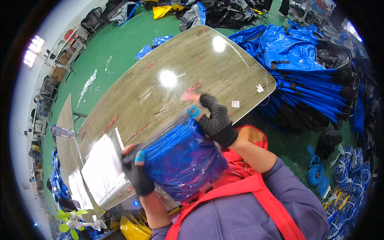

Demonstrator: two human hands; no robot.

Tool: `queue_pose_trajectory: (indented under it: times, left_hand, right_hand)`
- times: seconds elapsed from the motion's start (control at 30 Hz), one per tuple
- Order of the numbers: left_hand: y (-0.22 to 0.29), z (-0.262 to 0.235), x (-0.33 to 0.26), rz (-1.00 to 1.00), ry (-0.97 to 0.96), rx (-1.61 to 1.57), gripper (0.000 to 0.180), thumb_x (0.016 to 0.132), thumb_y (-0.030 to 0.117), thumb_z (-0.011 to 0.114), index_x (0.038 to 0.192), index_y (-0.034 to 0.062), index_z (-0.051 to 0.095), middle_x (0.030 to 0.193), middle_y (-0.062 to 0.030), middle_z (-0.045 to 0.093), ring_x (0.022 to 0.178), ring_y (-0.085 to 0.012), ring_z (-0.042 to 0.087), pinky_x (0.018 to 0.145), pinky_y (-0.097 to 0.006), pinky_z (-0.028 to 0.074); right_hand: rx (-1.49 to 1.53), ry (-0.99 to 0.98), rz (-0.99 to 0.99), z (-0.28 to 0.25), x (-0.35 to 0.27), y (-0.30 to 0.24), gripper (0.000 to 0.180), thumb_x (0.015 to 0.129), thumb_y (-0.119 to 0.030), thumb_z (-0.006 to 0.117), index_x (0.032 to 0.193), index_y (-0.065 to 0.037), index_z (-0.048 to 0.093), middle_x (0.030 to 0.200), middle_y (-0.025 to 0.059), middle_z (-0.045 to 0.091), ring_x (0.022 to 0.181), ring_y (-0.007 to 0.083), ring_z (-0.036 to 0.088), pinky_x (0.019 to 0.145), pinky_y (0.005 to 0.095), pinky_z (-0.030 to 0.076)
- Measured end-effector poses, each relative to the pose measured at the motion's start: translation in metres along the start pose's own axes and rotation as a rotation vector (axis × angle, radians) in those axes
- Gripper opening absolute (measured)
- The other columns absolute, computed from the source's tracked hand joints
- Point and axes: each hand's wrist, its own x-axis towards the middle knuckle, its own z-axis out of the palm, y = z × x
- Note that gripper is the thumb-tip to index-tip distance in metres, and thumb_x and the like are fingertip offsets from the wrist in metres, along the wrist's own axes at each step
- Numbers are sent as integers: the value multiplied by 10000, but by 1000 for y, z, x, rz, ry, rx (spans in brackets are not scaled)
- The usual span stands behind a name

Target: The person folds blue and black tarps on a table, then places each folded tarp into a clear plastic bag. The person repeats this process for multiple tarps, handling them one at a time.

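A clear plastic bag [188, 172] with folded blue fabric inside is held up in front of my body, over the near edge of the table [152, 100]. My left hand [138, 174] grips its left side, thumb across the front. At the upper right corner of the bag, my right hand [218, 120] pinches the plastic. Both hands wear black fingerless gloves with pale dots, and blue tape wraps the thumbs. Motion slightly smears the fingertips and the bag's upper edge. The fingers behind the bag are hidden.
A stack of shiny clear plastic sleeves [102, 170] lies on the table's left part. Folded blue sheets [308, 80] are heaped at the right. Blue bundles [352, 172] and a roll of blue strap [316, 174] sit on the floor. Dark and silver sheets [220, 16] lie beyond the table.
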Motion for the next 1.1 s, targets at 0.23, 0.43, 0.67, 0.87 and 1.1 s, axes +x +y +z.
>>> queue_pose_trajectory:
  times: [0.23,0.43,0.67,0.87,1.1]
  left_hand:
    - [38,75,-52,429,-1031,982,400,914,316,580,1222,61,580,1257,-181,552,1130,-337,555,960,-413,433]
    - [49,84,-57,544,-837,477,480,844,319,663,1251,87,562,1090,-178,625,1004,-354,610,892,-454,481]
    - [23,32,19,-214,-956,386,895,698,491,803,1337,-30,454,1218,-230,593,1169,-308,564,1010,-377,412]
    - [-28,30,-6,-249,-831,173,861,671,358,866,1340,-20,478,1219,-165,613,1149,-213,556,1002,-340,422]
    - [-42,33,-7,-248,-670,575,850,712,378,834,1344,-47,456,1222,-198,609,1141,-248,568,992,-351,433]
  right_hand:
    - [682,-197,393,-2,-6,-33,595,899,-238,643,1383,-4,388,1288,179,532,1214,240,509,1049,371,391]
    - [458,-768,413,-27,25,-12,751,774,-317,736,1382,-10,419,1311,124,551,1250,217,489,1078,352,349]
    - [643,-1098,453,-35,19,-4,838,766,-393,754,1415,-2,395,1403,151,470,1317,242,422,1101,366,310]
    - [460,-1020,618,-24,3,-10,619,838,-286,729,1335,-18,477,1283,109,570,1229,219,502,1054,354,375]
    - [-59,-859,153,8,-24,13,512,856,-324,652,1249,-14,540,1139,238,625,1074,352,620,908,386,481]
